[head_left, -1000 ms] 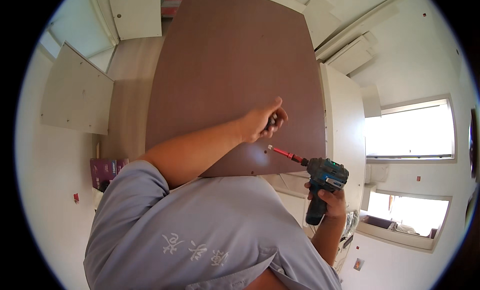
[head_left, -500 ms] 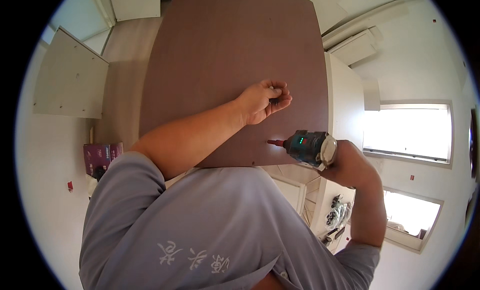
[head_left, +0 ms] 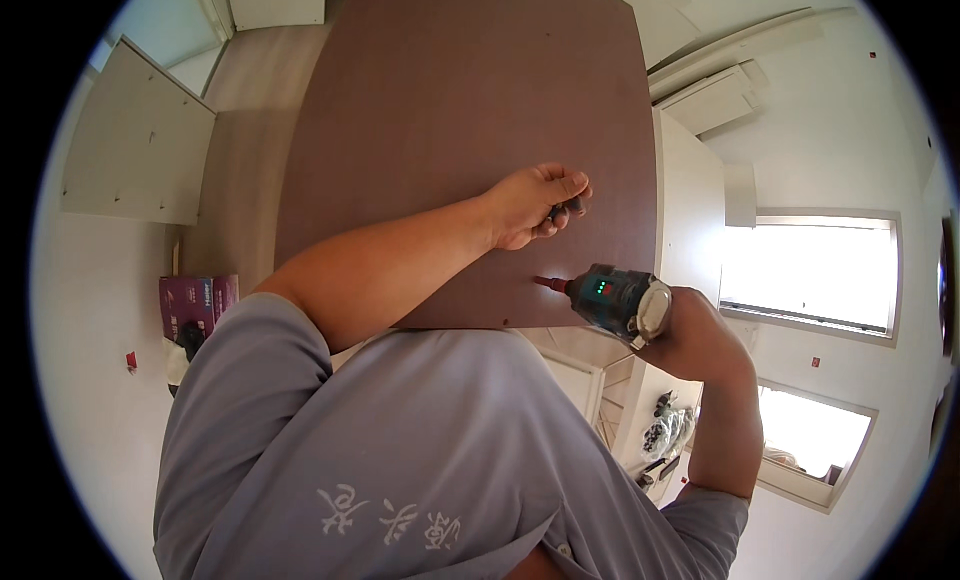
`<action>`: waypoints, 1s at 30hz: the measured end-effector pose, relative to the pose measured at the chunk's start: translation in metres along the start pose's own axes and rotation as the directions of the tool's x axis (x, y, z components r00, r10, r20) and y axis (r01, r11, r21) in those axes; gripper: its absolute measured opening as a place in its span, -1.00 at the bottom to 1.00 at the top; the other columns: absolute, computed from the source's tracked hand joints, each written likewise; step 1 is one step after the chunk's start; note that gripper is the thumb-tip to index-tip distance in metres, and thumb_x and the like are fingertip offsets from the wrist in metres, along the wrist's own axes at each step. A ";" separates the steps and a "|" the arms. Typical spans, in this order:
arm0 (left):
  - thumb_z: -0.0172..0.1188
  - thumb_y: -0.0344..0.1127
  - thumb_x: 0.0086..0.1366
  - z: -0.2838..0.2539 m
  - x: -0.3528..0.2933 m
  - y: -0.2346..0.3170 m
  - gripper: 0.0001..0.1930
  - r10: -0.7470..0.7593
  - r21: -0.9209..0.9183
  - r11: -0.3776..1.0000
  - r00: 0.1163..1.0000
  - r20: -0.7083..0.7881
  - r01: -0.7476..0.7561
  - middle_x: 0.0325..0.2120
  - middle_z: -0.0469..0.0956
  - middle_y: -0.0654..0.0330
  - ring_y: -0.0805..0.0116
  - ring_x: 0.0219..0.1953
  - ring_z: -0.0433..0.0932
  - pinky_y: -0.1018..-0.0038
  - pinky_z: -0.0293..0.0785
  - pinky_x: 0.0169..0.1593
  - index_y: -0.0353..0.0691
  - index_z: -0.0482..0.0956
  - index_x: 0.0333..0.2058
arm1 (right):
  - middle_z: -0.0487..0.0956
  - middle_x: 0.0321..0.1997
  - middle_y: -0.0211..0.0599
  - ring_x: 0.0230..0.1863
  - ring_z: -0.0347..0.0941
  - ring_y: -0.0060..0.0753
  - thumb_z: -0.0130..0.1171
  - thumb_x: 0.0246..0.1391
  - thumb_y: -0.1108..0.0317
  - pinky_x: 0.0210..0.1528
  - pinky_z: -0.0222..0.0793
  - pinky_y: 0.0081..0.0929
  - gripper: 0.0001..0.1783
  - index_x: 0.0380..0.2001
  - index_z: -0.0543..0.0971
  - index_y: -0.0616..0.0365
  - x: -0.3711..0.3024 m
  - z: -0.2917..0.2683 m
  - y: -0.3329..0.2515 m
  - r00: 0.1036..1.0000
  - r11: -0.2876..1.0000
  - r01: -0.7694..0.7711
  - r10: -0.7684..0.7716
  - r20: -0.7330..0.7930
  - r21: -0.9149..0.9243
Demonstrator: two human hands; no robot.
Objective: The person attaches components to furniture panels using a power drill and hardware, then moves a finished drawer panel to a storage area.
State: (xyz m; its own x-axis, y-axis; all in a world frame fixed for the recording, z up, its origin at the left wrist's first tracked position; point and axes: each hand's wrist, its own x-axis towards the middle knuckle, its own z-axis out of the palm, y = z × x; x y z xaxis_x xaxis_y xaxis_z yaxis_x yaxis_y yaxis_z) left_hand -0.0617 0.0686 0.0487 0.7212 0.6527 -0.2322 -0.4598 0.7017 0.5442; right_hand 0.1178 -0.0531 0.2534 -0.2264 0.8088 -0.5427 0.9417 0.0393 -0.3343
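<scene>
"Across the middle of the view, what lies beneath the hands?"

"A brown board (head_left: 450,100), its near edge close to the person's shirt (head_left: 400,420). A small dark spot (head_left: 506,322) shows by that edge."

"How is the left hand (head_left: 540,208) disposed?"

"Above the board, the forearm crossing from the lower left. The fingers are curled inward and the thumb is bent toward the forefinger, enclosing small dark pieces (head_left: 556,212); these are too small and too covered to identify."

"And the right hand (head_left: 690,330)?"

"Closed on the drill (head_left: 610,295), to the right of the left hand and nearer the body. The fingers are mostly hidden, so their exact placing cannot be told."

"Where does the drill point?"

"Its red bit (head_left: 550,283) points leftward over the near right part of the board, apart from the left hand. Whether the tip touches the surface cannot be told. Small green and red lights show on the drill's body."

"What surrounds the board?"

"At left, a pale panel (head_left: 140,135) and, below it, a purple box (head_left: 190,300); at right, a bright window (head_left: 810,272); at lower right, a clear bag (head_left: 672,432) near the right forearm."
</scene>
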 end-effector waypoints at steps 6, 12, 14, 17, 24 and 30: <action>0.17 0.15 0.47 -0.004 0.002 -0.003 -0.56 0.014 0.040 0.999 0.996 0.084 -0.018 -0.55 0.39 0.37 0.65 -0.64 0.29 0.68 0.16 -0.61 -0.14 0.48 -0.34 | 0.69 -0.30 -0.05 -0.30 0.64 -0.07 0.42 -0.08 0.42 -0.15 0.54 -0.31 -0.55 -0.04 0.64 0.19 -0.012 -0.020 0.006 0.998 0.997 -0.052 0.054 0.044 -0.058; 0.16 0.14 0.48 0.005 -0.007 -0.001 -0.56 0.048 0.100 0.994 0.998 0.032 -0.051 -0.59 0.36 0.38 0.63 -0.66 0.26 0.65 0.12 -0.62 -0.12 0.45 -0.40 | 0.71 -0.12 -0.28 -0.12 0.60 -0.49 0.47 -0.06 0.60 0.01 0.51 -0.44 -0.48 0.03 0.60 0.26 -0.059 -0.014 0.005 0.933 0.884 0.110 0.065 -0.354 0.454; 0.15 0.12 0.49 0.007 -0.008 0.000 -0.57 0.065 0.102 0.993 0.998 0.013 -0.066 -0.59 0.35 0.37 0.63 -0.65 0.25 0.65 0.11 -0.63 -0.10 0.43 -0.41 | 0.71 -0.07 -0.26 -0.08 0.59 -0.47 0.45 -0.03 0.61 0.06 0.49 -0.43 -0.45 0.09 0.55 0.29 -0.062 -0.005 0.004 0.912 0.832 0.132 0.110 -0.395 0.538; 0.15 0.10 0.50 0.004 -0.007 -0.003 -0.57 0.071 0.089 0.994 0.998 0.001 -0.070 -0.59 0.35 0.37 0.62 -0.64 0.26 0.65 0.10 -0.62 -0.09 0.41 -0.42 | 0.71 -0.07 -0.25 -0.09 0.60 -0.48 0.46 -0.04 0.60 0.03 0.51 -0.43 -0.46 0.06 0.57 0.28 -0.057 0.004 -0.005 0.901 0.863 0.135 0.098 -0.424 0.487; 0.12 0.13 0.51 0.007 -0.007 -0.007 -0.57 0.091 0.162 0.983 0.996 0.012 -0.092 -0.61 0.37 0.34 0.57 -0.64 0.27 0.59 0.15 -0.60 -0.12 0.45 -0.36 | 0.73 -0.19 -0.25 -0.20 0.61 -0.48 0.46 -0.03 0.52 -0.08 0.52 -0.46 -0.59 -0.06 0.63 0.31 -0.042 0.018 -0.009 0.873 0.957 0.043 0.103 -0.477 0.287; -0.09 0.24 0.56 0.005 -0.016 -0.007 -0.45 0.168 0.538 0.810 0.972 0.166 -0.232 -0.67 0.37 0.33 0.52 -0.66 0.26 0.53 0.21 -0.57 -0.17 0.58 -0.24 | 0.69 -0.06 -0.14 -0.07 0.63 -0.33 0.36 -0.03 0.61 -0.09 0.58 -0.39 -0.41 0.14 0.50 0.34 -0.042 0.032 0.012 0.872 0.798 0.116 0.203 -0.446 0.591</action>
State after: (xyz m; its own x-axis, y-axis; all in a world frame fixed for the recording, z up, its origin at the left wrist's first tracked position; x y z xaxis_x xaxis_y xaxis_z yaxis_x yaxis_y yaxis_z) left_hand -0.0680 0.0519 0.0530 0.7099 0.7043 -0.0005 -0.2606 0.2633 0.9288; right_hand 0.1310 -0.1047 0.2475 0.1049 0.9747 -0.1973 0.5783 -0.2212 -0.7852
